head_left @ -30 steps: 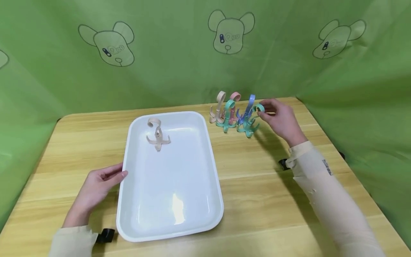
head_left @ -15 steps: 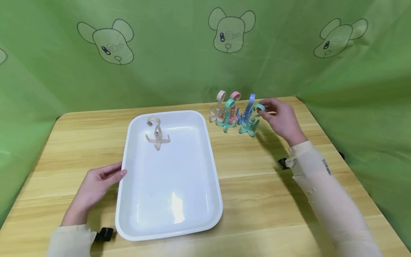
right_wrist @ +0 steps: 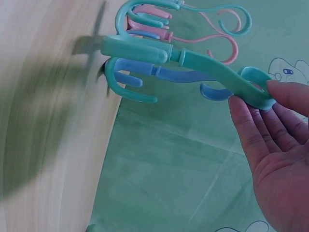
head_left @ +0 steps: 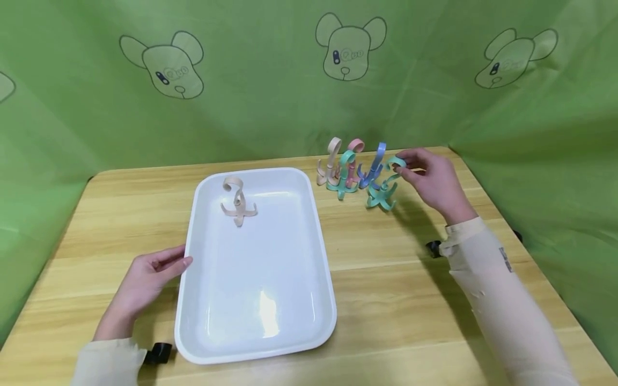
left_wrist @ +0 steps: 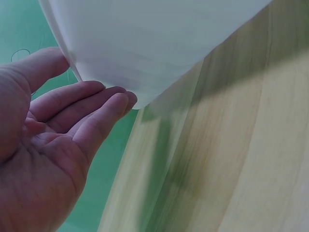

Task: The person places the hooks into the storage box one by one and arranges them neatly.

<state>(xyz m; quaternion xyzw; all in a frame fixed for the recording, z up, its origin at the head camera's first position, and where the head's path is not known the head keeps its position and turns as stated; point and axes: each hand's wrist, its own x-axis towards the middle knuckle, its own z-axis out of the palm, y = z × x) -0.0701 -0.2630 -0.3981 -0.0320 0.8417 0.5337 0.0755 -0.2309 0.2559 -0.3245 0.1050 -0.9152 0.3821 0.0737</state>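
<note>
Right hand pinches a green hook beyond the white tray's right side

The right hand (head_left: 432, 179) pinches the curled top of a green hook (head_left: 381, 197) between thumb and fingers. That hook is to the right of the white tray (head_left: 263, 262), past its far right corner, tilted, with its pronged base lowermost; whether the base touches the table (head_left: 386, 300) cannot be told.

The left hand (head_left: 147, 279) holds the tray's left edge, the thumb at the rim and the other fingers against the outer wall.

Inside the tray, near its far left corner, a beige hook (head_left: 238, 210) stands upright on its base, its curl at the top.

Four more hooks stand close together to the right of the tray's far end, between it and the pinched hook. A second beige hook (head_left: 330, 163) is nearest the tray, with a second green hook (head_left: 342, 185) and a pink hook (head_left: 352, 172) just beside it; a blue hook (head_left: 376, 162) stands farthest from the tray, near the pinched one.

Behind the tray hangs a green cloth (head_left: 270, 107) with outlined animal heads (head_left: 345, 53).
</note>
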